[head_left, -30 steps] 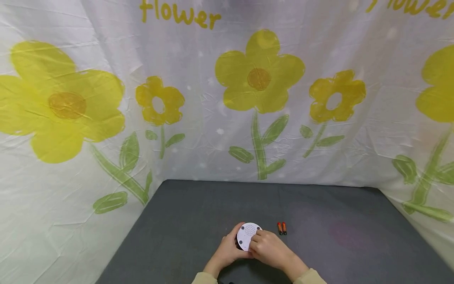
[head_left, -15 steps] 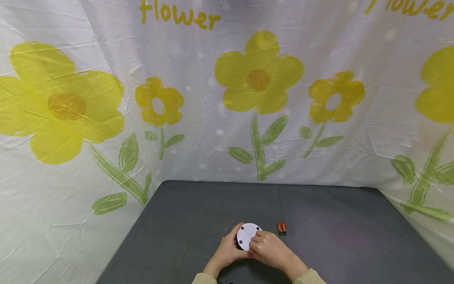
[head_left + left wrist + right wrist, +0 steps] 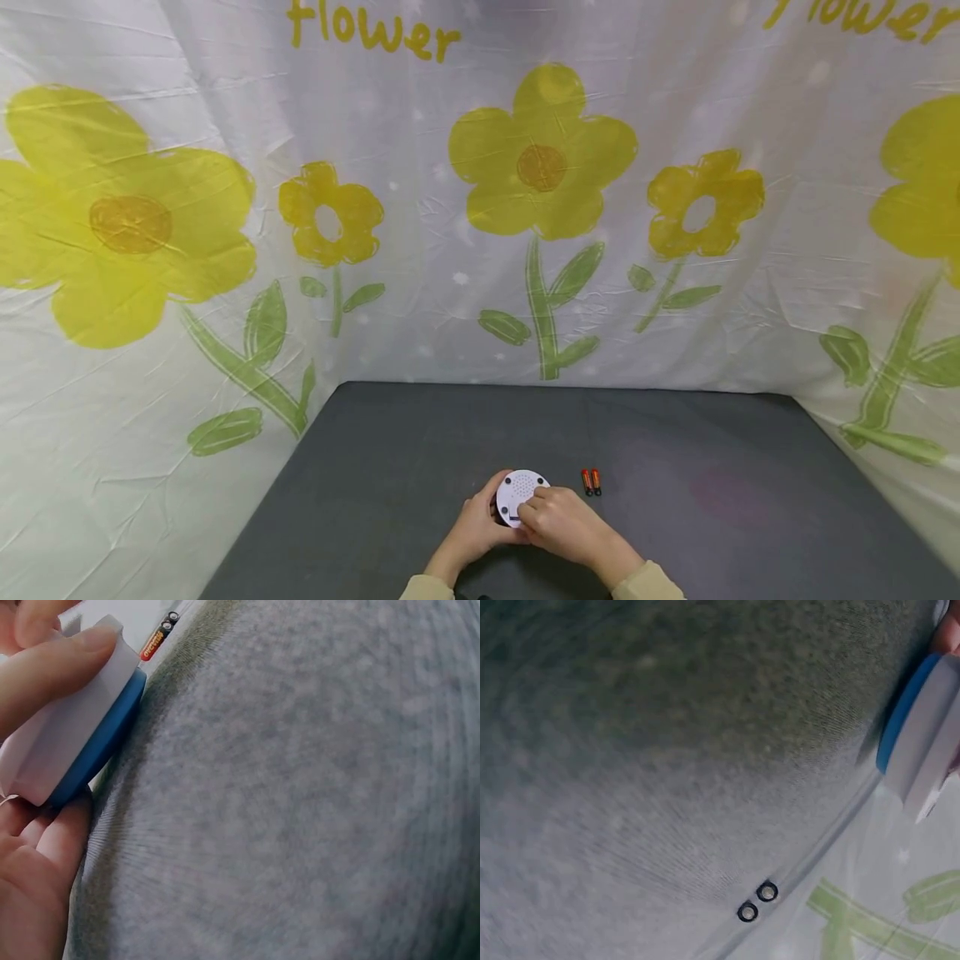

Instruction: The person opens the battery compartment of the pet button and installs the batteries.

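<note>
White and pierced with small holes, the face of a round gadget is turned up between a person's two bare hands at a dark grey table. The left hand holds it firmly from the side, thumb and fingers closed about the rim; from the left wrist, the thumb lies on the white casing, with fingers below by the blue side. The right hand lies over the face's lower right, fingers curled in; its fingertips are hidden, so whether they pinch a part or merely press cannot be told. Beside the knuckles a small dark slit shows, apparently the spot being worked. Done well, the step likely calls for a braced left hold, clear of the slit, while the right fingers apply slow, even force along the face; a sharp pry could twist the gadget loose or send any freed piece skidding. Tilting the face toward the eyes would help, since the knuckles cover much of the spot. Two red-and-black batteries lie side by side just beyond the right hand, near enough that a sudden slip might knock them rolling.
</note>
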The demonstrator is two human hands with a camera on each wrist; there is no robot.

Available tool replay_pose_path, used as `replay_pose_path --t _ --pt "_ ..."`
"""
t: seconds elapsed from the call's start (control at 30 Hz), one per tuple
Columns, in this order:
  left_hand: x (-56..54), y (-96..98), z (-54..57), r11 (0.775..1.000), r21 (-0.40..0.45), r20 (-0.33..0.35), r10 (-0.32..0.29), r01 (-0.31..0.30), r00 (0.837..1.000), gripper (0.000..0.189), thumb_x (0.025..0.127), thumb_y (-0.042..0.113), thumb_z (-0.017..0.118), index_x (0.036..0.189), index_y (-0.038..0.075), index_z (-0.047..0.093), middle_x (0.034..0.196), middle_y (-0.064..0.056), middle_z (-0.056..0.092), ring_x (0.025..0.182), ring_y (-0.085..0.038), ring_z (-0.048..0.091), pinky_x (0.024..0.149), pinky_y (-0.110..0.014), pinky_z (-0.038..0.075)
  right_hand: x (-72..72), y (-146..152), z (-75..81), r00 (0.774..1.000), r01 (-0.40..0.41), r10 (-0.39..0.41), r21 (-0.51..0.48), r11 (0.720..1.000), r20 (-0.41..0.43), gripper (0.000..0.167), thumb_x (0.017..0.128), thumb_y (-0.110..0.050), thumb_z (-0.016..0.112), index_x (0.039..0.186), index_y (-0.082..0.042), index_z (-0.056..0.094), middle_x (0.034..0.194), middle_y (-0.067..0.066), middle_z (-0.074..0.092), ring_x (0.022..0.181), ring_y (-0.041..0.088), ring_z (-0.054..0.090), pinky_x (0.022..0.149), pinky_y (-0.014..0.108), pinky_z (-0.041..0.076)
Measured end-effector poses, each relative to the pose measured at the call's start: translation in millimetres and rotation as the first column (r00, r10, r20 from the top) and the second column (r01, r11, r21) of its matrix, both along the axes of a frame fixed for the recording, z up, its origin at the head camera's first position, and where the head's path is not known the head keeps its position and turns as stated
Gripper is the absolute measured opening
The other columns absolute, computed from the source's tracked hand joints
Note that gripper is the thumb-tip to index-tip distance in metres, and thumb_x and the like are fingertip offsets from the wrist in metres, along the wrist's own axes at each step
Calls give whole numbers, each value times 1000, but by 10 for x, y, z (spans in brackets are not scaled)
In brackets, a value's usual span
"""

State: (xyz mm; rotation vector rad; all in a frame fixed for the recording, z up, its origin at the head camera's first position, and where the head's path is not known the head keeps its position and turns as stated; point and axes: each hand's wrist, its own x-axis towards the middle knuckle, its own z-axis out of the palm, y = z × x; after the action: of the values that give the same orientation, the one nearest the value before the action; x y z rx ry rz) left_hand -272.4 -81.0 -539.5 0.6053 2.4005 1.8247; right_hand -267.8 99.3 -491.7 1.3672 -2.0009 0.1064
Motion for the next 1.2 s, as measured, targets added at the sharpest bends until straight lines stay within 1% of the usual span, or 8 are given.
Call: replay_pose_path --t 0.13,0.27,0.4,0.53,0.7,0.97,1.1,1.2 --pt "9 -4 -6 1000 3 6 -8 8 1000 92 63 13 86 139 5 36 125 -12 52 105 -15 54 78 -21 46 -1 15 9 1000 -3 5 -42 999 30 26 60 -15 77 67 -17 52 60 -8 47 54 6 44 49 20 37" --pt "17 -12 -21 1000 16 11 -26 26 1000 92 63 16 86 139 4 36 124 -11 52 105 -14 54 79 -21 46 23 46 -20 997 15 -11 -47 999 70 22 62 -15 77 77 -17 61 71 -8 55 66 7 53 64 24 46" --pt "21 -15 -26 998 43 22 -38 37 999 93 63 14 86 140 5 35 124 -10 52 106 -14 54 79 -22 46 58 85 -56 984 27 -14 -73 997 177 24 68 -16 79 87 -15 65 83 -7 60 81 8 57 79 29 48" --pt "22 -18 -20 997 67 34 -43 41 998 95 63 12 86 142 6 33 126 -11 51 106 -14 54 78 -22 46 66 112 -72 967 65 -35 -108 992 253 26 70 -16 79 92 -12 66 89 -5 59 85 9 56 80 30 47" --pt "18 -20 -21 995 83 31 -50 47 998 95 63 9 85 142 5 32 127 -13 50 106 -16 54 77 -22 47 40 120 -101 976 110 -85 -115 987 200 25 72 -20 79 92 -9 68 90 -2 58 81 11 52 73 25 46" --pt "15 -14 -38 996 80 23 -48 46 999 94 63 12 86 141 4 34 124 -12 52 104 -15 55 78 -22 47 66 144 -97 977 71 -49 -99 993 209 14 74 -19 76 83 -14 66 86 -5 54 76 9 46 68 22 42" --pt "12 -16 -41 996 76 8 -48 47 999 95 64 14 86 142 5 33 124 -11 52 104 -16 55 78 -23 47 97 165 -82 945 96 -63 -87 992 321 20 74 -24 77 88 -14 67 87 -6 52 77 7 44 68 22 41" --pt "17 -14 -39 996 71 -3 -46 46 999 95 63 13 86 141 4 33 125 -11 52 104 -16 55 78 -23 47 116 173 -62 884 158 -107 -75 985 456 26 74 -27 77 93 -12 68 90 -6 53 82 7 45 71 25 42"
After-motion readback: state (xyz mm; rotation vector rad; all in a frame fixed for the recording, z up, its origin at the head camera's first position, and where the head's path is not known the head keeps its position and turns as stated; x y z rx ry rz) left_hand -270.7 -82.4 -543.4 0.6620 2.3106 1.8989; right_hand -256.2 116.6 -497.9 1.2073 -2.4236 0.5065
